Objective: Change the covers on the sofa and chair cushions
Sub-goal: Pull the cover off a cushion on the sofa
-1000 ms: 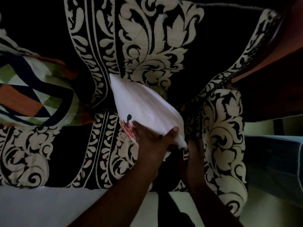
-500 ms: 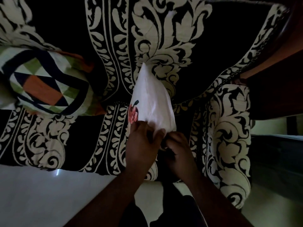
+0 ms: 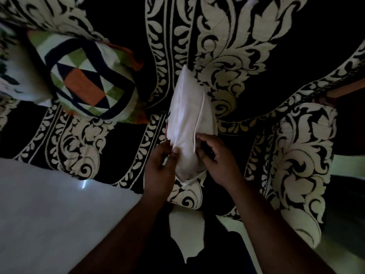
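You stand the white cushion [image 3: 190,123] on edge near the sofa [image 3: 276,56] seat's front edge, your left hand [image 3: 160,167] pinching its cover's near-left edge and your right hand [image 3: 219,155] pinching the right, likely to work the opening.

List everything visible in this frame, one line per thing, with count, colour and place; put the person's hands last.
white cushion: 1, white, centre, standing on edge on the sofa.
patterned cushion: 1, green, orange, white and navy, left, on the sofa.
sofa: 1, black with cream floral print, filling the upper frame.
floor: pale, lower left.
left hand: 1, pinches the white cushion's left edge.
right hand: 1, grips the white cushion's right edge.
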`<action>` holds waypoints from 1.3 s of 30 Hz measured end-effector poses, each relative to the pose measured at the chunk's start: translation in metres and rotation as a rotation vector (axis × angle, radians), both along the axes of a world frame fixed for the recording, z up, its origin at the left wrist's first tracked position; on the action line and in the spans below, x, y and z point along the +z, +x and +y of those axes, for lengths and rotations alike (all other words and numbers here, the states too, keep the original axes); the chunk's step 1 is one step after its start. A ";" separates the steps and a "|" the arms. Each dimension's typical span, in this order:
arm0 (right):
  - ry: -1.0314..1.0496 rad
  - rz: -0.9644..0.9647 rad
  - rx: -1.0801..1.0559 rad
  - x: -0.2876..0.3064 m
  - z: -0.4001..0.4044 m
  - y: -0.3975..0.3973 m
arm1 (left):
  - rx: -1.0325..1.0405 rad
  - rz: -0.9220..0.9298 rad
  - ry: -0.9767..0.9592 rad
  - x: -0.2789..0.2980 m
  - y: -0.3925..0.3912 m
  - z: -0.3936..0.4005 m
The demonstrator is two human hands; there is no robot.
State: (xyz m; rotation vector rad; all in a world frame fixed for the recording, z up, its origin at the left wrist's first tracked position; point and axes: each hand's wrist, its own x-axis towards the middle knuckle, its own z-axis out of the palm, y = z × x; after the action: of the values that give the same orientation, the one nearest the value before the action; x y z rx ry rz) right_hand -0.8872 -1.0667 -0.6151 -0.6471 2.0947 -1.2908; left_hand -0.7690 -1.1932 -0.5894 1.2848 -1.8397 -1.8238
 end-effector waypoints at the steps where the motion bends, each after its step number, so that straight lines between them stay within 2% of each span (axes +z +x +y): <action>1: -0.021 0.013 0.032 -0.001 -0.005 0.003 | 0.067 0.027 0.101 0.002 0.002 -0.006; 3: -0.039 -0.013 0.083 -0.002 -0.013 0.007 | 0.184 0.068 0.256 0.004 0.006 -0.019; 5: 0.008 0.011 0.074 -0.005 -0.019 0.011 | 0.201 0.078 0.333 0.004 0.009 -0.027; 8: 0.177 0.288 0.042 -0.012 -0.028 0.019 | 0.186 0.105 0.351 -0.003 0.017 -0.034; 11: 0.255 0.469 0.093 -0.019 -0.033 0.024 | 0.160 0.043 0.204 -0.018 0.030 -0.040; 15: 0.266 0.538 0.020 -0.028 -0.015 0.017 | 0.139 -0.259 -0.199 -0.039 0.056 -0.058; 16: 0.273 0.545 0.001 -0.030 -0.007 0.015 | 0.137 -0.355 -0.229 -0.045 0.061 -0.065; 18: 0.253 0.519 0.049 -0.035 0.004 0.017 | 0.092 -0.522 -0.177 -0.058 0.067 -0.075; 20: 0.185 0.434 0.179 -0.036 0.007 0.024 | -0.006 -0.559 -0.161 -0.069 0.064 -0.082; 23: 0.046 0.165 0.201 -0.033 0.003 0.023 | -0.040 -0.366 -0.089 -0.064 0.034 -0.083; 26: -0.004 0.000 -0.014 -0.021 -0.018 0.009 | -0.073 -0.155 -0.024 -0.045 -0.002 -0.085; 29: 0.145 0.011 -0.095 -0.015 -0.055 -0.011 | -0.201 -0.133 -0.205 -0.043 -0.031 -0.089; 33: 0.350 0.090 -0.046 -0.021 -0.082 -0.020 | -0.271 -0.283 -0.425 -0.045 -0.066 -0.106; 36: 0.430 0.150 0.020 -0.026 -0.077 -0.011 | -0.317 -0.406 -0.622 -0.046 -0.082 -0.122; 39: 0.431 0.237 0.041 -0.029 -0.063 -0.001 | -0.331 -0.418 -0.715 -0.052 -0.089 -0.128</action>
State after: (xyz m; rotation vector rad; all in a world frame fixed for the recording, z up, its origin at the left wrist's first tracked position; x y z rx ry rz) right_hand -0.8878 -1.1296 -0.6438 -0.6684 2.4336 -0.7277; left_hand -0.8583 -1.3211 -0.6411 1.1663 -2.7060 -0.8510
